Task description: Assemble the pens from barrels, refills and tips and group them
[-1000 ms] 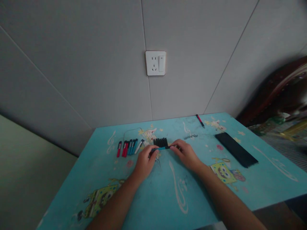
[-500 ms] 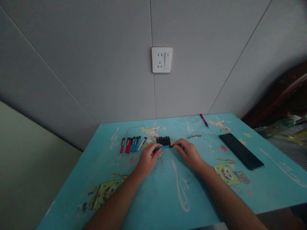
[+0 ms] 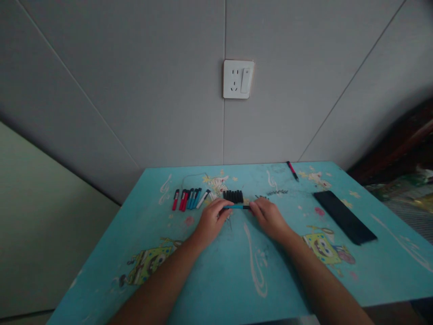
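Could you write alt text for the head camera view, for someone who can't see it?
A person's left hand and right hand hold a blue pen between them at a blue cartoon-print table. Beyond lie red, blue and white tubes and a row of black pieces; a long dark strip lies at right.

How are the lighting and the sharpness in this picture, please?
Head view: dim light, no strong glare on the table; also head view: the wall socket looks fairly crisp, the blue pen softer, the dark furniture at right murky.
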Motion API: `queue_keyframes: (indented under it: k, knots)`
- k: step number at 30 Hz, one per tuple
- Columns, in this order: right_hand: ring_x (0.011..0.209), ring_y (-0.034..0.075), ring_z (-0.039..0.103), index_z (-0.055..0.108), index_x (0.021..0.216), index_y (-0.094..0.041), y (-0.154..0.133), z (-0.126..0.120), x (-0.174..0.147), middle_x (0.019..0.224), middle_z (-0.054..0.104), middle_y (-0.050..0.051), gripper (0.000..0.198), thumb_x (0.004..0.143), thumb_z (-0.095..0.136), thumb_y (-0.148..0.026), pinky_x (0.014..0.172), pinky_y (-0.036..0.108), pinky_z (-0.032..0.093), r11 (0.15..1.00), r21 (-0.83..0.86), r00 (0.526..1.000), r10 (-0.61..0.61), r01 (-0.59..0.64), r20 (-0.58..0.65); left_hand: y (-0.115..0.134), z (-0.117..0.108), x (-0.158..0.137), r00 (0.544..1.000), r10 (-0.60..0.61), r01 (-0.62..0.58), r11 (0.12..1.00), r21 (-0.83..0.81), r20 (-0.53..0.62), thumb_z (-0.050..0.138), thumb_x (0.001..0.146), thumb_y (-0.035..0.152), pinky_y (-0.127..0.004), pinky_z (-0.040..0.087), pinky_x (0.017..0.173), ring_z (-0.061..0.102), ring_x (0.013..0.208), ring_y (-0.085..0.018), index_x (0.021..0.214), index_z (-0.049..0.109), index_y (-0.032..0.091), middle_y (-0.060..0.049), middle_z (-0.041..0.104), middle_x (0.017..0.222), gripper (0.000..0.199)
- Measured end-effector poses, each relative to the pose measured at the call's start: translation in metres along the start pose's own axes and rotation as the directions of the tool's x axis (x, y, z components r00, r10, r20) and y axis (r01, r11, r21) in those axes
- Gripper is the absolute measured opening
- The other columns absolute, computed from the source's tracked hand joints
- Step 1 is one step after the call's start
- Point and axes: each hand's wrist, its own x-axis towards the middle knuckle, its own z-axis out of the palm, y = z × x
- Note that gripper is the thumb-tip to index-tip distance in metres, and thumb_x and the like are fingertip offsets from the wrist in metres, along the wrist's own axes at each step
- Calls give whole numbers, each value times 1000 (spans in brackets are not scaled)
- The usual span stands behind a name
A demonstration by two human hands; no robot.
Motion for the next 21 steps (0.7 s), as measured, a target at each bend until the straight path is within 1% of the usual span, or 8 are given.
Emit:
queue_keyframes:
  k: [2,3,5,7,8,13,18,21]
  knots:
    - [67,18,58,63,73,-20,1,1,-1,68,61,4,41,100,35,-36,69,31,44,999,-15,999,51,-51,-5,1,0,0,1000,12,-12,1000,-8,1,56,89,19,-35,48,86,60,96,-20,104,65,21,-6,66,99,17]
    - [68,18,58,64,77,-20,1,0,-1,70,61,4,39,99,36,-36,69,32,44,998,-7,997,66,-66,-34,0,1,0,1000,10,-10,1000,-8,-7,56,89,19,-35,48,86,60,96,-20,103,65,21,-6,65,99,17]
    - [78,20,60,64,100,-21,-1,-1,0,84,65,6,26,96,45,-38,75,33,46,998,34,993,55,-52,-107,-1,1,0,999,-10,10,1000,2,-34,55,89,19,-35,48,85,60,95,-20,103,64,21,-6,65,98,17]
    - [90,22,60,58,118,-22,-2,-2,1,97,65,7,31,90,56,-37,81,36,46,998,69,989,4,6,-147,-4,0,0,998,-35,36,999,11,-57,55,90,20,-34,48,84,60,95,-20,104,64,22,-5,65,99,17]
    - [93,23,59,57,119,-23,-2,-2,1,99,65,8,33,89,58,-36,84,37,46,996,76,989,-24,35,-147,-4,0,0,997,-43,44,999,12,-63,54,90,20,-34,48,83,60,95,-20,104,64,22,-5,65,99,17]
    - [93,23,59,62,103,-21,0,0,1,97,65,8,17,93,52,-30,84,38,45,998,47,994,-43,47,-101,-4,-2,1,998,-28,29,1000,11,-54,53,91,20,-34,47,84,60,96,-21,103,65,21,-6,65,98,17]
    - [75,19,56,61,85,-20,2,1,0,77,61,5,28,98,40,-32,72,31,43,999,-33,1000,-19,19,-15,-2,-3,0,1000,-17,17,1000,-9,14,54,91,24,-33,48,84,62,92,-20,101,67,22,-5,67,95,16]
    - [70,17,55,59,78,-20,0,1,1,74,59,4,35,100,35,-33,68,29,41,999,-46,1000,-18,18,5,-4,-3,-1,997,-79,79,995,-68,-9,57,90,27,-32,50,80,63,90,-20,101,67,23,-5,68,96,17]
